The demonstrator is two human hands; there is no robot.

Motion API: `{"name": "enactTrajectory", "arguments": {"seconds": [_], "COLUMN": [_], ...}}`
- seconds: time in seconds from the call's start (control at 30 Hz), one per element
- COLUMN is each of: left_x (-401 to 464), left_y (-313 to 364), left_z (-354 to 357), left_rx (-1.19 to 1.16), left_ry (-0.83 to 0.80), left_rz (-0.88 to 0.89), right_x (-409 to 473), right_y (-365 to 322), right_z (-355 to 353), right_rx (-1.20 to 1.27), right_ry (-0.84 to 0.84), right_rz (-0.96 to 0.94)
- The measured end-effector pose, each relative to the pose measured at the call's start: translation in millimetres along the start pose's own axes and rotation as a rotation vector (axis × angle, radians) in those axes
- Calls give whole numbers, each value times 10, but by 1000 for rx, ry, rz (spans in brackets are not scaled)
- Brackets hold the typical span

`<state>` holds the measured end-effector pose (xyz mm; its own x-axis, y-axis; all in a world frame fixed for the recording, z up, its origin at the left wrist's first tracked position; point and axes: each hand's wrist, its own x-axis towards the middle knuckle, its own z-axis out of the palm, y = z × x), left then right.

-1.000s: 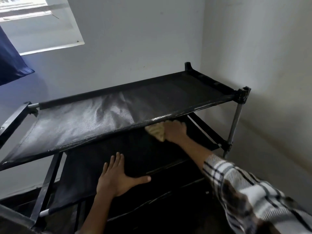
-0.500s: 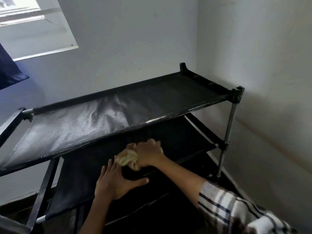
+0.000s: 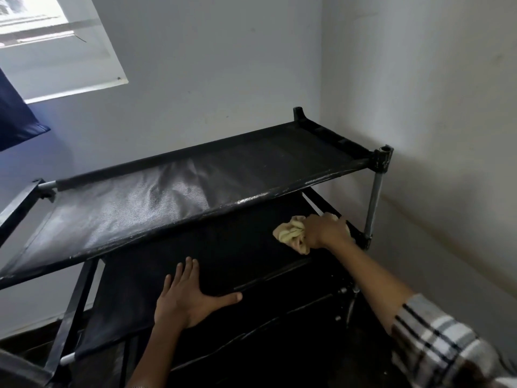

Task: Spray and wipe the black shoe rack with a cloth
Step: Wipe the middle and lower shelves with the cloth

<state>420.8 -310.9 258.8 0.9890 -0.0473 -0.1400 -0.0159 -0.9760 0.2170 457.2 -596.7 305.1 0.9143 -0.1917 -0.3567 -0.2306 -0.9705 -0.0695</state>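
Observation:
The black shoe rack [image 3: 167,203] stands in a room corner, with fabric shelves on a metal frame. Its top shelf looks shiny and damp on the left half. My right hand [image 3: 326,229] grips a bunched yellowish cloth [image 3: 291,233] and presses it on the second shelf near the right end, under the top shelf's front bar. My left hand [image 3: 190,295] lies flat, fingers straight and spread, on the front part of the same second shelf. No spray bottle is in view.
White walls close in behind and to the right of the rack. A window [image 3: 53,46] sits at the upper left with a dark blue curtain [image 3: 14,119] beside it. Lower shelves and a dark floor lie below.
My right hand has swept the cloth along the second shelf: from under the top bar toward my left hand, then back out to the right end. My left hand has stayed put.

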Motion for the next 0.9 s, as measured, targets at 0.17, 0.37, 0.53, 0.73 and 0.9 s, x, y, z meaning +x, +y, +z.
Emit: {"name": "enactTrajectory", "arguments": {"seconds": [0.17,0.37,0.53,0.73,0.9], "left_x": [32,34,-112,-668,-1350], "left_y": [8,-9,58,-175,-740], "left_z": [17,45,-41,-263,-182], "left_rx": [5,-6,-10,-83,-120], "left_ry": [22,76,269,558,650], "left_rz": [2,52,103,172,13], "right_x": [-81,-358,-346,-657,-1163], "right_y": [-606,-1555,-1378,-987,-630], "right_z": [126,390,306,14,11], "right_rx": [34,56,370,756,998], "right_ry": [30,42,54,206,65], "right_rz": [-123,-459,-402,-455,-723]}}
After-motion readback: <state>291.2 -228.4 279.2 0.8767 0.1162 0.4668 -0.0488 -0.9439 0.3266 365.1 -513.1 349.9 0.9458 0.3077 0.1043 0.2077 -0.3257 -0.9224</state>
